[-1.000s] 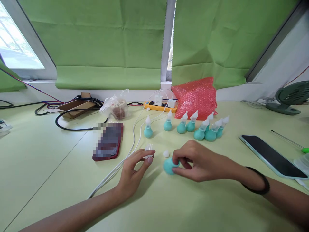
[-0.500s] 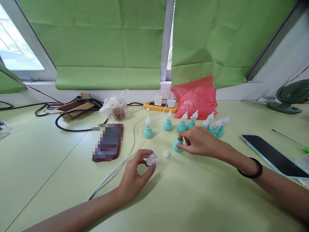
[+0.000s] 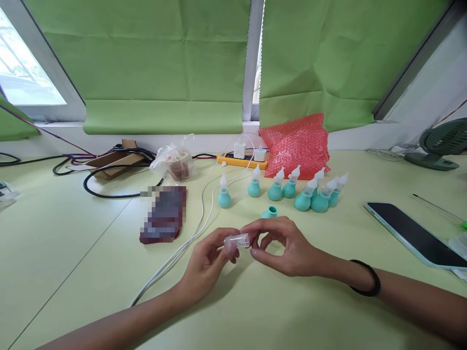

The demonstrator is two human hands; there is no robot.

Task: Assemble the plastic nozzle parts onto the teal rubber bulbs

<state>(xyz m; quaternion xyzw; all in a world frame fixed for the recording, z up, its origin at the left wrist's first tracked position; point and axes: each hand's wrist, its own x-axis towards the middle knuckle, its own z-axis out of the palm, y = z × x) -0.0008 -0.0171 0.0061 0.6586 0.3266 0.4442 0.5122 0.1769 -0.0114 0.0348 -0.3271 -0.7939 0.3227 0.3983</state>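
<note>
My left hand [image 3: 206, 255] pinches a small clear plastic tube [image 3: 237, 241] between thumb and fingers, tilted nearly level above the table. At the tube's right end are the curled fingertips of my right hand [image 3: 286, 245], which appear to grip it; anything else between them is hidden. Just behind my right hand sits an open teal rubber bulb [image 3: 270, 212], its round mouth facing up and its lower part covered by the hand. Farther back stand several bulb nasal aspirators, such as this one [image 3: 224, 194], each with a teal bulb, clear tube and white tip.
White cables [image 3: 189, 237] run across the table to a yellow power strip [image 3: 226, 159]. A red bubble-wrap bag [image 3: 297, 150] lies behind the aspirators. One phone [image 3: 164, 214] is at left, another [image 3: 412, 233] at right near a screwdriver [image 3: 438, 210]. A small fan [image 3: 441, 146] stands far right.
My right hand has left the teal bulb and moved left and nearer, to the tube in my left hand. The small white tip that lay on the table is out of sight.
</note>
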